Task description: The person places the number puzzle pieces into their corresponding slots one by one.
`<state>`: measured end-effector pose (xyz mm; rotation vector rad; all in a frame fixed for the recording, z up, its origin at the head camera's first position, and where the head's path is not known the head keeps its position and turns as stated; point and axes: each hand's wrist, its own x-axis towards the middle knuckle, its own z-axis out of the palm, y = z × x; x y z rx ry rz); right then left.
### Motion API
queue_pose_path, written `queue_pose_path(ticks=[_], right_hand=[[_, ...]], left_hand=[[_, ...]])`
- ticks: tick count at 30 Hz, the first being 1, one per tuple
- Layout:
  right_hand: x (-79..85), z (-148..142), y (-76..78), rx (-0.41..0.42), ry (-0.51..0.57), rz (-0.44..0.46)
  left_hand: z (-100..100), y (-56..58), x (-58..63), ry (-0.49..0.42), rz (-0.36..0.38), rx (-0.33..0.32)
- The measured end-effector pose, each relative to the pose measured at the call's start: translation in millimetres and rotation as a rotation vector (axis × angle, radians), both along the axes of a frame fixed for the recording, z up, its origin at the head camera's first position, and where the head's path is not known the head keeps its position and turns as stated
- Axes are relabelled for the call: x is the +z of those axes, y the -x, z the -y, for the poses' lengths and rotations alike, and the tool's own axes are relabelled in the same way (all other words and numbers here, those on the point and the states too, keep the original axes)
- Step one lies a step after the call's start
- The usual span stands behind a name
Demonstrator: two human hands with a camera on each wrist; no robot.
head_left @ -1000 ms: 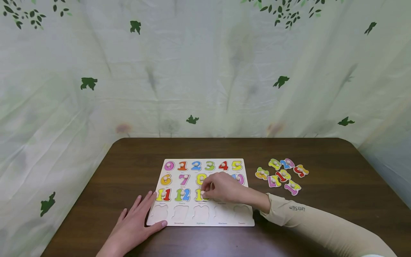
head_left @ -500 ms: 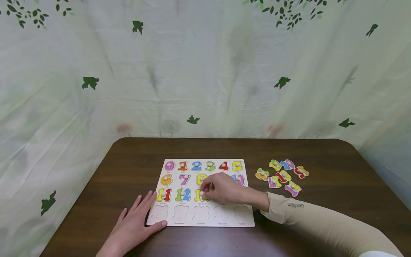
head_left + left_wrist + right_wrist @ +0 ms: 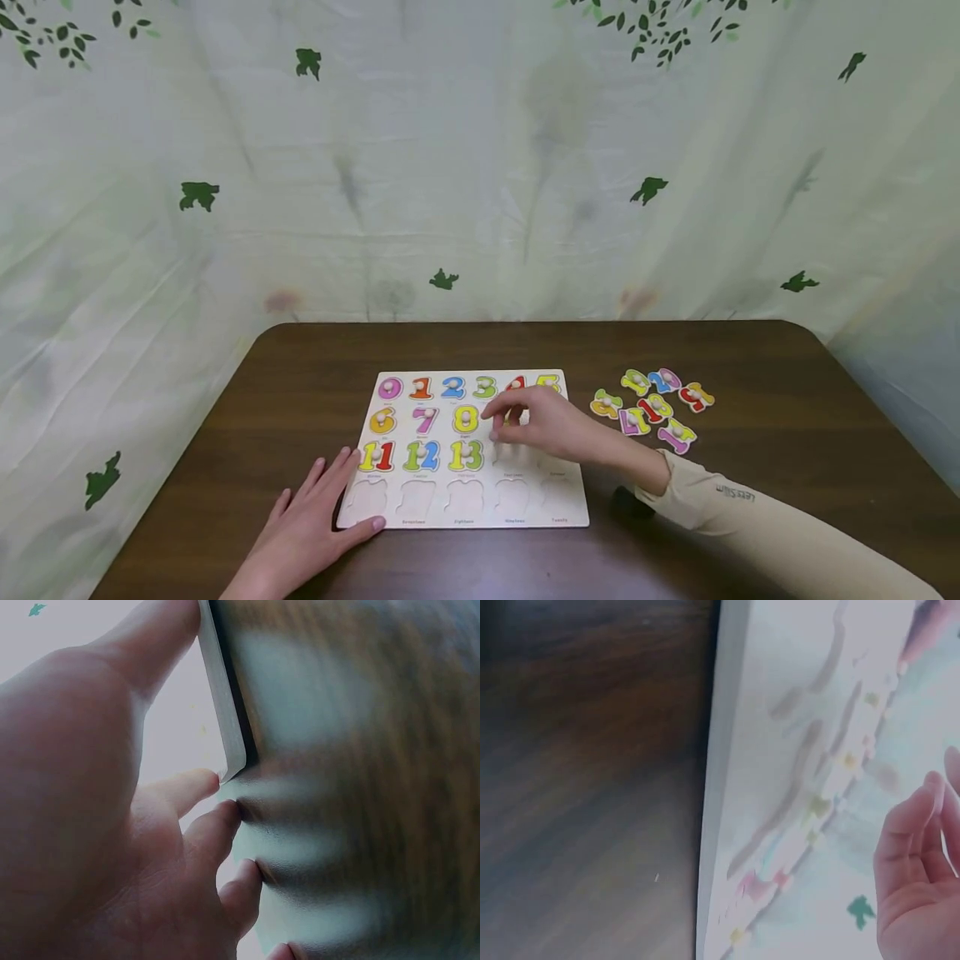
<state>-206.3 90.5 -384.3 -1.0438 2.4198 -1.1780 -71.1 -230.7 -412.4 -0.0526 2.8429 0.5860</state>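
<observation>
A white number puzzle board (image 3: 573,515) lies on the table, with knobbed pieces set in its upper rows. My left hand (image 3: 303,525) rests at its left side, thumb on the front left corner and fingers spread along the edge. The left wrist view shows those fingertips (image 3: 225,814) beside the board's corner. Over the right half of the board is my right hand (image 3: 555,425), fingers loosely bent and holding nothing. It hides several spots in the middle rows. Just left of its fingertips, the 13 piece (image 3: 457,457) sits in its recess. In the front row, recesses (image 3: 465,497) show bare.
Several loose number pieces (image 3: 634,422) lie in a cluster right of the board, some overlapping. The brown table (image 3: 337,346) ends at the back before a pale curtain (image 3: 480,208) with leaf prints. A dark object (image 3: 632,502) shows under my right wrist.
My right hand has let go of the 13 piece's knob and moved up and to the right, uncovering it. The left hand stays at the board's edge.
</observation>
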Motion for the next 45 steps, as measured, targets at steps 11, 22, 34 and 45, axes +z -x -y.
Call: queue_pose_path(ticks=[11,22,34,45], right_hand=[[8.4,-40,-4.3,-0.097,-0.011,0.001],[17.3,-84,-6.3,-0.17,-0.013,0.002],[34.1,-142,5.5,-0.201,-0.088,-0.01],[26.9,-197,17.3,-0.123,-0.143,0.085]], left_hand=[[0,1.8,0.1,-0.001,0.005,-0.006],[2,3.3,-2.8,0.01,0.041,0.006],[1,5.2,-3.2,0.015,0.059,0.006],[2,7.0,-2.2,0.018,0.054,-0.004]])
